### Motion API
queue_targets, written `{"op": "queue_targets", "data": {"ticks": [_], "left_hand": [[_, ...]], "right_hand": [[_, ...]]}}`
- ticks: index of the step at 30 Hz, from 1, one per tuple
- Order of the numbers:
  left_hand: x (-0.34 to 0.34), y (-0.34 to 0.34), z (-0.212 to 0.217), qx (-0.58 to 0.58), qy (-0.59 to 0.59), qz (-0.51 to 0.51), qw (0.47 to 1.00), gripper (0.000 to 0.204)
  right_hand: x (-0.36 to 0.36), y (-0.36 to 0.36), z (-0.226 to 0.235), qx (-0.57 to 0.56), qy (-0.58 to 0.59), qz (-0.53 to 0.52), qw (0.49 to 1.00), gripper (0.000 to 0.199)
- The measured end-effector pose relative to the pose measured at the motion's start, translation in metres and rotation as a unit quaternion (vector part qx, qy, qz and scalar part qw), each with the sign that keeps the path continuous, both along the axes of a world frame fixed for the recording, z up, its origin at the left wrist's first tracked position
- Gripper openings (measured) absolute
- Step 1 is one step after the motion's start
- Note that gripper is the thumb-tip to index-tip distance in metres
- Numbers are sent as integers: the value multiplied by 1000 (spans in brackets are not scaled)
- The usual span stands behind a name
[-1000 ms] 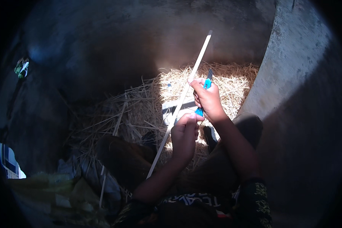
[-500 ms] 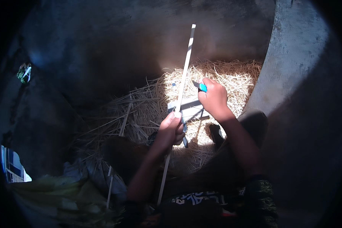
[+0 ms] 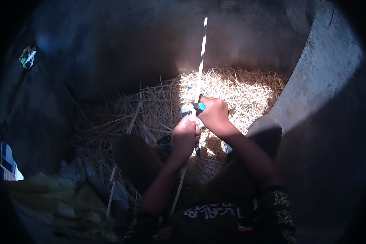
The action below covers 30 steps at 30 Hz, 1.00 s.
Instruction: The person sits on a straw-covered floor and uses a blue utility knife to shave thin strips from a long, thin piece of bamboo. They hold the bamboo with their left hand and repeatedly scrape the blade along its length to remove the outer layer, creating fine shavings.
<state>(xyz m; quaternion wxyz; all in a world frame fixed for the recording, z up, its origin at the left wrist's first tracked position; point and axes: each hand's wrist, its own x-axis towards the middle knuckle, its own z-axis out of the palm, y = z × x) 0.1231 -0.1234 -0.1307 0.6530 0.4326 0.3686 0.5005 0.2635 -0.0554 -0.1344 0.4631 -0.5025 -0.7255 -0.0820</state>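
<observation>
A long pale strip of cane (image 3: 201, 57) stands almost upright in the middle of the head view, reaching from near my lap to far above my hands. My left hand (image 3: 186, 136) is closed around the strip at its middle. My right hand (image 3: 214, 114) sits just above and to the right, gripping a knife with a blue handle (image 3: 199, 106) whose blade lies against the strip. The two hands touch each other. The blade is mostly hidden by my fingers.
A heap of pale shavings and split strips (image 3: 232, 91) covers the ground in a sunlit patch. A curved concrete wall (image 3: 321, 81) rises at the right. Dark ground lies to the left, with crumpled sacking (image 3: 89, 183) by my knee.
The strip has swung from leaning right to nearly upright and moved further away from me through my hands. My left hand has moved up to meet the right hand.
</observation>
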Motion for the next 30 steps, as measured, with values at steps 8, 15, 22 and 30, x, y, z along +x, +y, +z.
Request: {"op": "queue_targets", "data": {"ticks": [8, 15, 22, 30], "left_hand": [[-6, -6, 3, 34, 59, 46, 997, 25], [1, -6, -2, 128, 163, 145, 967, 25], [14, -32, -15, 135, 180, 61, 972, 26], [-7, -19, -9, 67, 92, 12, 993, 26]], "right_hand": [[-2, 11, 3, 33, -49, 55, 997, 18], [-2, 35, 16, 25, -105, -32, 994, 10], [54, 73, 80, -9, -56, -191, 980, 11], [14, -23, 16, -42, -164, -20, 985, 17]]}}
